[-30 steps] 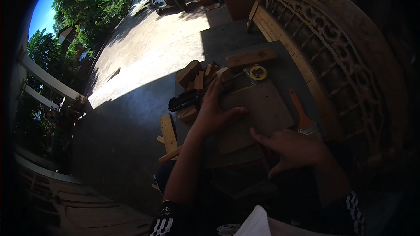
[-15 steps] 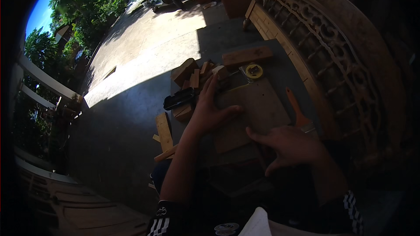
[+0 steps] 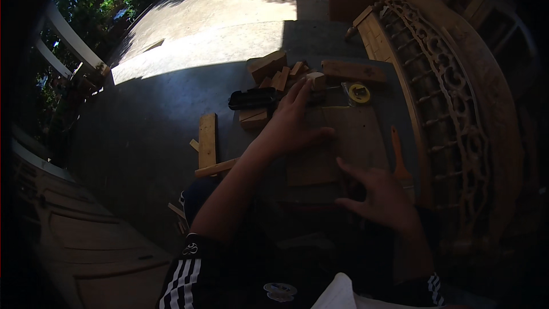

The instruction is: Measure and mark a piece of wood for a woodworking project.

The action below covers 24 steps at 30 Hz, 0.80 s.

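My left hand (image 3: 293,123) lies open with fingers stretched forward and thumb out to the right, over the left part of a flat brown wooden board (image 3: 363,140). Its fingertips come close to a small pale wood block (image 3: 315,80). My right hand (image 3: 382,194) is open by the board's near edge, index finger and thumb spread, nothing visible between them. Beyond the board sits a round yellow thing like a tape measure (image 3: 359,94). A thin yellow strip shows along the board's far edge. To the right lies a paintbrush with an orange handle (image 3: 398,157).
Left of my hand is a long black tool or case (image 3: 251,99) among several wood offcuts (image 3: 267,66). A thick wood block (image 3: 354,72) lies at the back of the grey work surface. Wood strips (image 3: 207,140) lie at left. A carved wooden bench (image 3: 440,74) stands close on the right.
The view has shifted, so the work surface appears farther right and slightly higher. Both hands stay open over or beside the board, with the right hand's thumb and index finger slightly repositioned.
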### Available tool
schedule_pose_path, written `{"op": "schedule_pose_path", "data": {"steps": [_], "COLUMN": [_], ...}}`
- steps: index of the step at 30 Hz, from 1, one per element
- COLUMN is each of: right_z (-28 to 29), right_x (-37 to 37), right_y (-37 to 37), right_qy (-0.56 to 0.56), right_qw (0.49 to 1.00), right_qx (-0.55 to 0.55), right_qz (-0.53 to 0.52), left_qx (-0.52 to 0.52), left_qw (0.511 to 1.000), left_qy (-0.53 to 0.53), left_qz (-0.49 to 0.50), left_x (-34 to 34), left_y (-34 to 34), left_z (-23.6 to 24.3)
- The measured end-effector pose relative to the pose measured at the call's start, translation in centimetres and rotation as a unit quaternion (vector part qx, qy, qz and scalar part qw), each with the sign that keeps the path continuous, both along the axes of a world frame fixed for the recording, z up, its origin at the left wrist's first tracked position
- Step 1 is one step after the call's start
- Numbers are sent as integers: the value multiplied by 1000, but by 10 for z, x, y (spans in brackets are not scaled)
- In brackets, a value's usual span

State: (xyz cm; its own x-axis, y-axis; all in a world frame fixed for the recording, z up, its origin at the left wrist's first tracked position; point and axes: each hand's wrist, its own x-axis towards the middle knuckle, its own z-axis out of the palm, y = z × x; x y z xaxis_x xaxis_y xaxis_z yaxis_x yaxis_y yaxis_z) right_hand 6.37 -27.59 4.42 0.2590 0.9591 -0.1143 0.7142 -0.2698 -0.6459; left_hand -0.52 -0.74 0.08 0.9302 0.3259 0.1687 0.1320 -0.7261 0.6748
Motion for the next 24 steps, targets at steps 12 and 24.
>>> {"op": "schedule_pose_path", "data": {"steps": [12,24], "right_z": [-3,-22], "right_x": [-22,-27], "right_y": [25,31], "right_qy": [-176,-203], "right_qw": [977,965], "right_qx": [62,79], "right_qz": [-100,-147], "left_qx": [129,101], "left_qw": [989,980], "left_qy": [-17,-126], "left_qz": [63,114], "left_x": [-29,-13], "left_y": [-32,-50], "left_z": [11,-23]}}
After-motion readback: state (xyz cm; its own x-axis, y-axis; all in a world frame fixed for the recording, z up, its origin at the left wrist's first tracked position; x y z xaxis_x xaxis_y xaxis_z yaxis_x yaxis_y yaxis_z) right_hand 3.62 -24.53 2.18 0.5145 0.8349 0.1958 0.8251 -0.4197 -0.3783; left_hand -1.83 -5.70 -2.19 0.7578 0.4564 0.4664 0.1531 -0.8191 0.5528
